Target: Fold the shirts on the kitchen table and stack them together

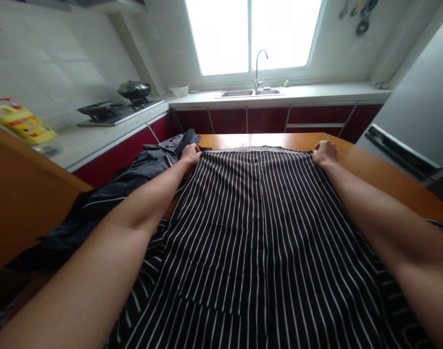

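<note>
A black shirt with white stripes (229,208) lies spread over the table, its far edge stretched out between my two hands. Down its middle runs a buttoned front, and a pocket shows left of it. My left hand (191,154) is closed on the far left corner of the shirt. At the far right corner my right hand (324,153) pinches the cloth in closed fingers. The shirt's near end runs out of the bottom of the view.
Dark grey clothes (134,174) are heaped left of the shirt on the wooden table (367,169). Beyond stand a stove with a wok (134,90), a sink (238,93) and a faucet (258,70). A yellow jug (23,123) is at left, a silver fridge (414,97) at right.
</note>
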Demonstrator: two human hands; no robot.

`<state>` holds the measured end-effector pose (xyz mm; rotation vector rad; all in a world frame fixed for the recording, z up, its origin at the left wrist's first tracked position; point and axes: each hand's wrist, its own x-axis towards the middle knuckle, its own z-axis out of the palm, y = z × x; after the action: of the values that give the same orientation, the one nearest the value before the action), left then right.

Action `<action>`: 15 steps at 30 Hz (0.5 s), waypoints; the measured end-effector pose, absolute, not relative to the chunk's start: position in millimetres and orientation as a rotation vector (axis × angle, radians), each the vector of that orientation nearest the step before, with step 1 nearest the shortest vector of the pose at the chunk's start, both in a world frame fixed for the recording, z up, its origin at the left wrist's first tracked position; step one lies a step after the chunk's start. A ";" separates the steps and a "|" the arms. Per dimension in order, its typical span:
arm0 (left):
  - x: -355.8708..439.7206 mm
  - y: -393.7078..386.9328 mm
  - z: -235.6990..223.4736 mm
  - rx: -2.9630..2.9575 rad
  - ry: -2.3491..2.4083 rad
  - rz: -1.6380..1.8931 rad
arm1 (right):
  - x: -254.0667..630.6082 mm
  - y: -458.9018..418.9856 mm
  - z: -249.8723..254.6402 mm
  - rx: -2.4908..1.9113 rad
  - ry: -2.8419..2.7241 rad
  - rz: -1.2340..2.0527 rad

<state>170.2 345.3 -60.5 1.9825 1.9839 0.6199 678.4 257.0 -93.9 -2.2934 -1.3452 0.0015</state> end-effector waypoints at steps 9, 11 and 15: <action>302.0 276.0 -92.8 2.683 1.308 0.348 | 543.1 221.3 -99.4 -1.929 -1.950 0.044; 320.0 261.7 -100.2 2.639 1.295 0.214 | 510.0 212.3 -106.0 -1.889 -2.070 0.164; 302.5 262.4 -105.2 2.569 1.453 0.162 | 499.3 211.1 -117.0 -1.855 -2.188 0.229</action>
<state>302.5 262.4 -105.2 2.5687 1.4531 0.1618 499.3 211.1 -117.0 -1.8547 -2.1885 0.2286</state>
